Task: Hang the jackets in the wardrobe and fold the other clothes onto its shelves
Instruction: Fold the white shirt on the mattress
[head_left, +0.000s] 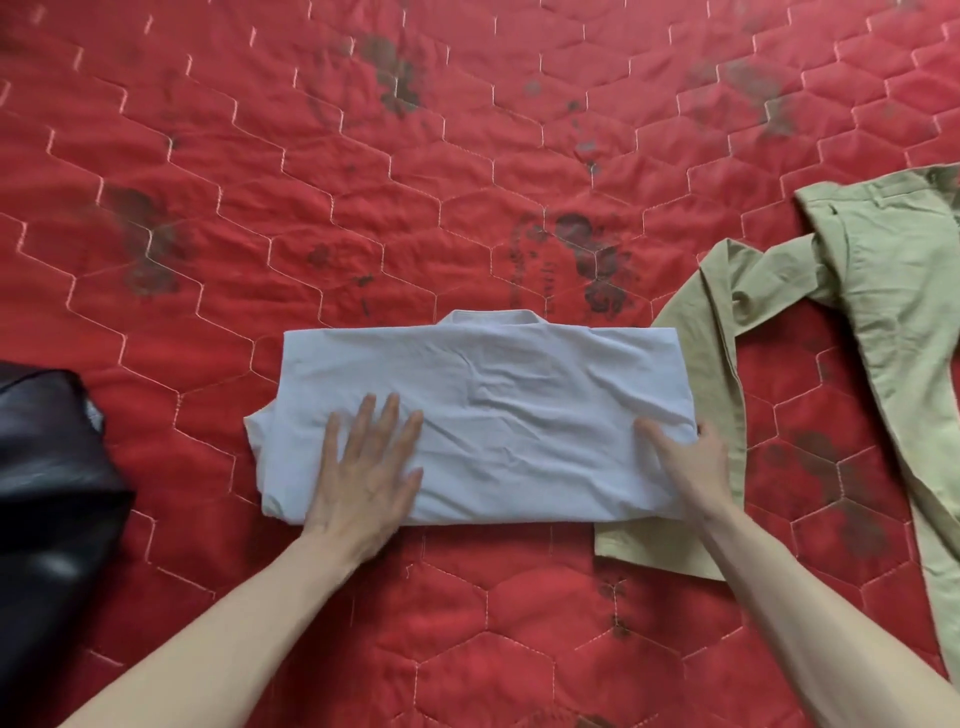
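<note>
A pale blue-white shirt (498, 410) lies folded into a wide rectangle on the red quilted bed cover (363, 218), its collar showing at the far edge. My left hand (366, 473) presses flat on the shirt's left part with straight, spread fingers. My right hand (685, 467) grips the shirt's right edge, thumb on top of the cloth and fingers round the side. Khaki trousers (883, 322) lie spread to the right, one leg running under the shirt's right end. A black leather jacket (47, 499) lies at the left edge.
The red cover has dark stained patches and hexagon stitching and fills the whole view. Open cover lies beyond the shirt and in front of it between my forearms. No wardrobe or shelf is in view.
</note>
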